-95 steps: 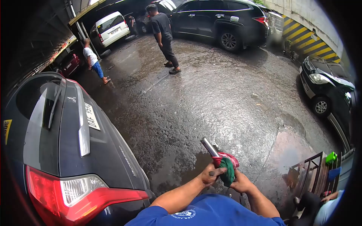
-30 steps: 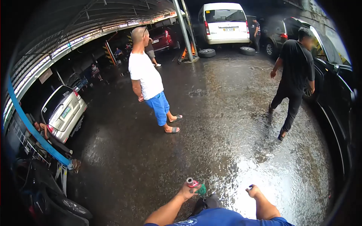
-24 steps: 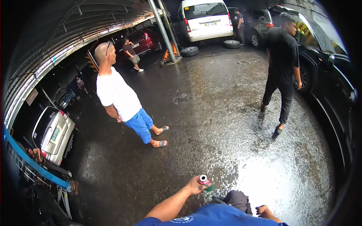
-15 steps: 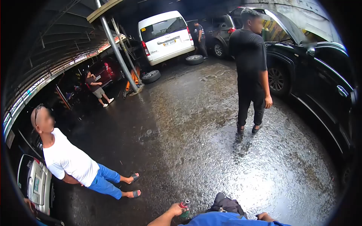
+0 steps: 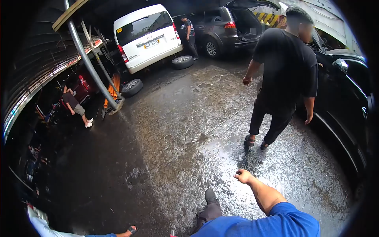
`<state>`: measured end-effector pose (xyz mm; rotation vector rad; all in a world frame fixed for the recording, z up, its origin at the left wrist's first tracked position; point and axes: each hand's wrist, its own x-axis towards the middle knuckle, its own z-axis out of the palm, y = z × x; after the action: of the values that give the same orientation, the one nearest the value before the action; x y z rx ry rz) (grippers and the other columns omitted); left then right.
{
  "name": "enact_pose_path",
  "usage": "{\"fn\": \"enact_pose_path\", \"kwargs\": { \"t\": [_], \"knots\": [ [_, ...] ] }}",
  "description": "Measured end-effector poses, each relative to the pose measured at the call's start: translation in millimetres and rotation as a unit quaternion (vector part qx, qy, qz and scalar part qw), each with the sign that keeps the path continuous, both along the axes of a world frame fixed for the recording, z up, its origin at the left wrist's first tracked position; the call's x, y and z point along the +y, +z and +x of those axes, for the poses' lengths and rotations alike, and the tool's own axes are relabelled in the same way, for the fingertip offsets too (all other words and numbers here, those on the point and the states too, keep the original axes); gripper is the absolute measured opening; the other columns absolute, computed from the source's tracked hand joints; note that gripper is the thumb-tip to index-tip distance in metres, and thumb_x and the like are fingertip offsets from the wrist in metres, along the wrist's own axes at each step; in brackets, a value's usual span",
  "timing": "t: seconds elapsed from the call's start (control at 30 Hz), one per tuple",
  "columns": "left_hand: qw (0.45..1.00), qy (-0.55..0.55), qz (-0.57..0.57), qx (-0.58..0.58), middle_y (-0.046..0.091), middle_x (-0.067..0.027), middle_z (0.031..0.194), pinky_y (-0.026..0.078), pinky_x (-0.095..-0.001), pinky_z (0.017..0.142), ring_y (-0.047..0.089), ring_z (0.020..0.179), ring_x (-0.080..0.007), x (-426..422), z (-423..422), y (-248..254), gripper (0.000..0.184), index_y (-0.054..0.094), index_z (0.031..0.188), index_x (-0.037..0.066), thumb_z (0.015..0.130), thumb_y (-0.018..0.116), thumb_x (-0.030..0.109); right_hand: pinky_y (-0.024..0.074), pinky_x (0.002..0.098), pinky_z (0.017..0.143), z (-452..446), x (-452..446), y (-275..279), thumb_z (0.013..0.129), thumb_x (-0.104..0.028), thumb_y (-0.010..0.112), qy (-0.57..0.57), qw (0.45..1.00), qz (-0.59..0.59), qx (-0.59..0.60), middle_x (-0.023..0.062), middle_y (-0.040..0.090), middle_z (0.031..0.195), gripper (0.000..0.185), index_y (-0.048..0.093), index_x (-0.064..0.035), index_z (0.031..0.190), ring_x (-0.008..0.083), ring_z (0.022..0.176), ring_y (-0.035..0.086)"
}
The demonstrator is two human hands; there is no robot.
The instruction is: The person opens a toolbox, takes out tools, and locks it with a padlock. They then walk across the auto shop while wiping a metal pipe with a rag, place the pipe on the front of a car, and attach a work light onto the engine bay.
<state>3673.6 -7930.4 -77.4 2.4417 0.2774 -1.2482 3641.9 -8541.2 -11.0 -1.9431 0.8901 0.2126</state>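
Observation:
My right hand (image 5: 244, 176) is stretched forward over the wet ground, its fingers loosely bent and a little apart. Nothing shows in it. A blue sleeve (image 5: 294, 217) covers the upper part of that arm. Only the metal tip of a tool (image 5: 172, 232) with a bit of red shows at the bottom edge. My left hand is below the frame, so its grip is hidden. My dark shoe (image 5: 210, 196) stands forward on the ground, left of the right hand.
A person in black (image 5: 286, 75) walks close ahead on the right, beside a dark car (image 5: 339, 106). A white van (image 5: 148, 37) stands at the back, with wheels (image 5: 132, 87) lying near it. A metal post (image 5: 89, 55) and orange pipes (image 5: 112, 91) are left. Another person's sandalled foot (image 5: 131, 230) is lower left.
My right hand has swung up and forward into view. My left hand, holding the tool, has dropped out of frame. The view has moved forward; the person in white has slid to the lower-left edge.

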Motion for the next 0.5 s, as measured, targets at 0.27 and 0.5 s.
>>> {"fn": "enact_pose_path", "kwargs": {
  "t": [0.27, 0.5],
  "knots": [
    [0.984, 0.009, -0.17, -0.053, 0.071, -0.0007, 0.091, 0.05, -0.0369, 0.067, 0.064, 0.079, -0.0152, -283, 336, 80, 0.018, 0.07, 0.095, 0.013, 0.078, 0.075, 0.017, 0.0542, 0.0381, 0.065, 55, -104, -42, 0.085, -0.038, 0.067, -0.045, 0.966, 0.077, 0.244, 0.0126, 0.07, 0.09, 0.041, 0.07, -0.0009, 0.102, 0.0226, 0.082, 0.067],
    [0.917, -0.096, -0.373, -0.106, 0.071, -0.0033, 0.097, 0.052, -0.0266, 0.084, 0.065, 0.09, -0.0111, -575, 585, 109, 0.035, 0.067, 0.103, 0.003, 0.07, 0.08, 0.004, 0.0552, 0.039, 0.072, 148, -256, -115, 0.094, -0.033, 0.058, -0.091, 0.918, 0.154, 0.355, 0.0137, 0.066, 0.117, 0.043, 0.061, -0.0053, 0.126, 0.0233, 0.095, 0.066]
  ]
}}
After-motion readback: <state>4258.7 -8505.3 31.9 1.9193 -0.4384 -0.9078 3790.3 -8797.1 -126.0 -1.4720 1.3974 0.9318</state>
